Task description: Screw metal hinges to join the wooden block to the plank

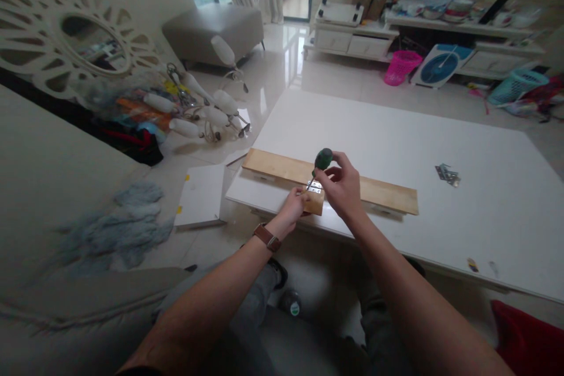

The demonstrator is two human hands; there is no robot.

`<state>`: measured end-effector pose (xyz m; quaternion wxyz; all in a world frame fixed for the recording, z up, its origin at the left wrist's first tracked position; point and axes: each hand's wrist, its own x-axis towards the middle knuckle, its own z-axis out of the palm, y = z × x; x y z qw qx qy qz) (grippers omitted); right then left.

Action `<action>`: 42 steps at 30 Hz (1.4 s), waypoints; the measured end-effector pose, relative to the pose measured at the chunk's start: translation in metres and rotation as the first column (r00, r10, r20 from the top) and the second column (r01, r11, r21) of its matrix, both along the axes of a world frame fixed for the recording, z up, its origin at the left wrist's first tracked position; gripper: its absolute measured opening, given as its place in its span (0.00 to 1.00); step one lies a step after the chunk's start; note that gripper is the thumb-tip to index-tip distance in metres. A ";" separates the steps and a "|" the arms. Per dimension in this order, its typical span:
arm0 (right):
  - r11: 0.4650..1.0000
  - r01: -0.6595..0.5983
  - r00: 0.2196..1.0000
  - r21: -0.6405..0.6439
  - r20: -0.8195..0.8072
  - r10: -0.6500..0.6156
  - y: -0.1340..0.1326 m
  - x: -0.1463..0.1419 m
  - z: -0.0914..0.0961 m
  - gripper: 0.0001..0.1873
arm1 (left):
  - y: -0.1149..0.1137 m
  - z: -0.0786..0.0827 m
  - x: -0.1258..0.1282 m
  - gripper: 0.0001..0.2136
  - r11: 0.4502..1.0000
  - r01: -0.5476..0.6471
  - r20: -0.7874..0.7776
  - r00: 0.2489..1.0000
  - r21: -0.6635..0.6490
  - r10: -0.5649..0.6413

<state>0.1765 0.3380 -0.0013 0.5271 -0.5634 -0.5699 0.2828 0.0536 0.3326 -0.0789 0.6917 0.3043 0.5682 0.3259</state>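
Observation:
My right hand point(341, 182) grips a screwdriver point(324, 158) by its dark green handle. The shaft slants down and left to a metal hinge point(314, 187) lying on wood. That hinge joins a long wooden board point(282, 168) and a short wooden piece point(314, 205) that juts toward me over the table's edge. My left hand point(298, 204) is closed at the left side of the short piece, its fingertips near the screwdriver's tip. Whether it pinches a screw as well cannot be made out.
The boards lie on a white table point(396, 141), with a small pile of metal hinges and screws point(447, 175) on the right. A white box point(200, 195) and a lamp with several shades point(211, 114) are on the floor at left. A bottle point(291, 303) stands below.

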 end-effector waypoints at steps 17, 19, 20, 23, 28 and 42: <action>1.000 -0.029 0.999 0.000 -0.024 0.029 -0.001 0.002 0.000 0.14 | 0.002 -0.004 0.001 0.09 1.000 0.016 -0.013 1.000 0.003 -0.016; 0.997 -0.072 0.995 -0.012 -0.069 0.071 -0.002 0.002 0.000 0.15 | 0.001 -0.003 0.001 0.09 1.000 0.012 -0.015 1.000 0.003 -0.012; 0.997 -0.077 0.994 -0.011 -0.082 0.076 -0.002 0.002 0.000 0.17 | 0.001 -0.003 0.001 0.09 1.000 0.011 -0.018 1.000 0.002 -0.011; 1.000 -0.024 0.999 0.015 -0.042 0.025 -0.001 0.002 -0.001 0.21 | 0.001 -0.004 0.001 0.08 1.000 0.015 -0.018 1.000 0.007 -0.015; 0.989 0.064 0.992 0.131 0.104 -0.078 0.001 0.005 -0.001 0.13 | 0.002 -0.007 0.000 0.09 1.000 0.023 -0.002 1.000 0.003 -0.023; 0.999 0.015 0.999 0.044 0.039 -0.016 0.000 0.002 0.002 0.14 | 0.001 -0.004 -0.001 0.10 0.999 0.029 -0.016 0.999 0.012 -0.029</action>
